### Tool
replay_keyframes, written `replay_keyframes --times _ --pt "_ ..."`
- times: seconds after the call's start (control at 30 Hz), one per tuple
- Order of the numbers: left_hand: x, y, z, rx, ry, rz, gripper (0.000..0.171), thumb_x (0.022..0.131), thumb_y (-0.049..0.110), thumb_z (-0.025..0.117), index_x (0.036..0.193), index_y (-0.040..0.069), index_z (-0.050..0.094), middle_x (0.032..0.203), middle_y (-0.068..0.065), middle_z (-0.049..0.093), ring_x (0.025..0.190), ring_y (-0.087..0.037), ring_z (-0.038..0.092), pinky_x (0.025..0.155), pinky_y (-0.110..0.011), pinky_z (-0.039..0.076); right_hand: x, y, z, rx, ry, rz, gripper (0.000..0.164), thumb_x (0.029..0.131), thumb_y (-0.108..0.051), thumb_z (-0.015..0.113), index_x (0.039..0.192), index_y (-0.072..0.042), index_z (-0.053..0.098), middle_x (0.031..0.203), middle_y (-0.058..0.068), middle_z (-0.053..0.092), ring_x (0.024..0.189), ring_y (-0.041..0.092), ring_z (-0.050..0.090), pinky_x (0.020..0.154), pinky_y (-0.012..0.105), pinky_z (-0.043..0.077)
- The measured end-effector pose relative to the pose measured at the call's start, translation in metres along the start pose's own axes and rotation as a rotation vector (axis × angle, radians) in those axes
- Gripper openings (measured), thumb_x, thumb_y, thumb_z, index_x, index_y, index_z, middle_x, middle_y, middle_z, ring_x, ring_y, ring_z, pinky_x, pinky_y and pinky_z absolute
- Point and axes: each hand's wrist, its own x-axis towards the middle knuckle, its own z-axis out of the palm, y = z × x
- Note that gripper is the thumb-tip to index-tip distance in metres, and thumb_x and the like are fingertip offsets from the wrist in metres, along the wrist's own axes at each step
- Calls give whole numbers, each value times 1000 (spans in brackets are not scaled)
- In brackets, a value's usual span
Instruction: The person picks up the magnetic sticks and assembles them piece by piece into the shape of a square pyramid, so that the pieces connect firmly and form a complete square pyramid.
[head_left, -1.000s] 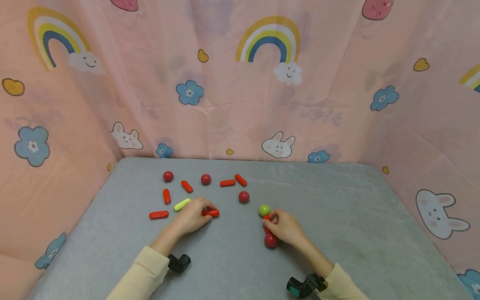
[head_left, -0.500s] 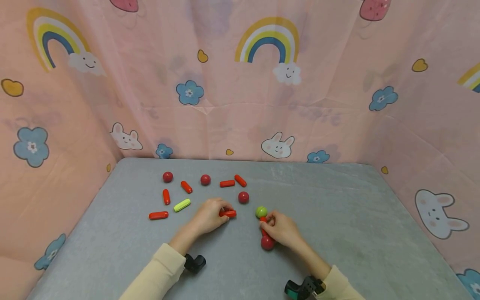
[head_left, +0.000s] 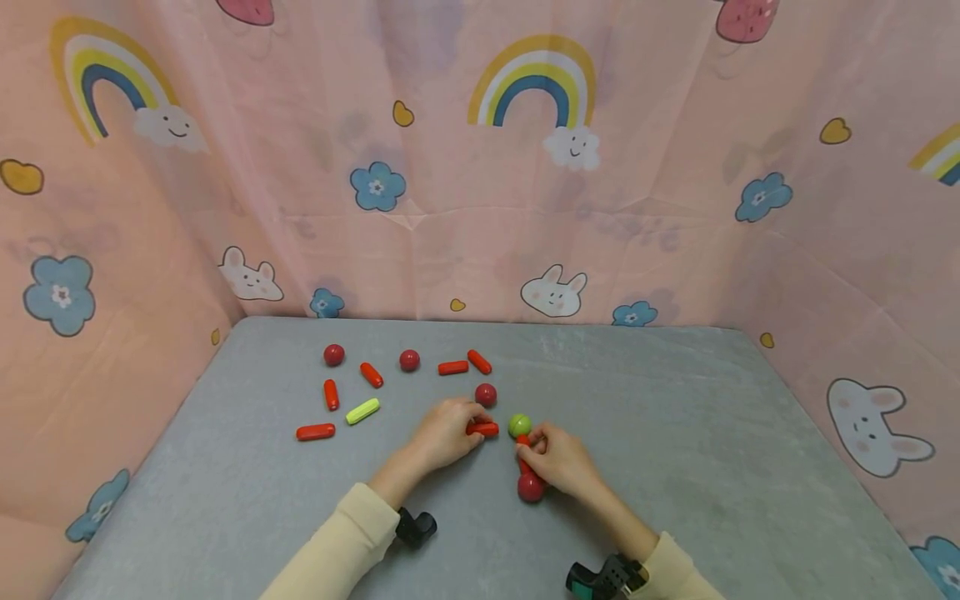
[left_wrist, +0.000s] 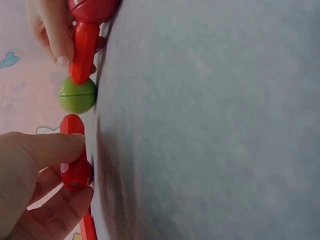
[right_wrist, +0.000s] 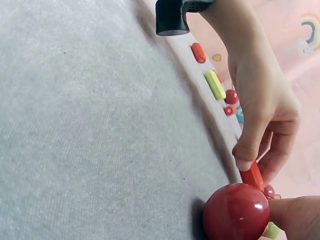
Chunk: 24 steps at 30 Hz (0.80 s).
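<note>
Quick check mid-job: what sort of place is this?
Probably an indoor play or filming corner: a grey tabletop, a pink rainbow-print curtain around its back and sides, and toy-like red sticks and red balls on top.

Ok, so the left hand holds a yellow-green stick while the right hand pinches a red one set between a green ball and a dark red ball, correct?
One slip: the stick in the left hand is red, as the left wrist view shows. What you say of the right hand stands.

No legible text, no numbers, no brands (any view).
</note>
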Motion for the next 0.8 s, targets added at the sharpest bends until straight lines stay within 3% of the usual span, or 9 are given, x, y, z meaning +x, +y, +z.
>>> replay_keyframes --times 0.63,0.8 --pt "7 7 3 -5 21 28 19 76 8 72 95 12 71 86 1 63 75 -14 56 68 -25 46 -1 -4 4 12 -11 4 17 81 -17 67 84 -4 58 62 -1 57 49 7 47 45 23 37" --pt "7 7 4 -8 19 32 19 76 8 72 94 12 71 86 1 63 75 -13 56 68 -24 46 -1 -4 3 68 -47 49 16 85 -19 63 85 -4 58 62 0 54 46 9 49 43 24 43"
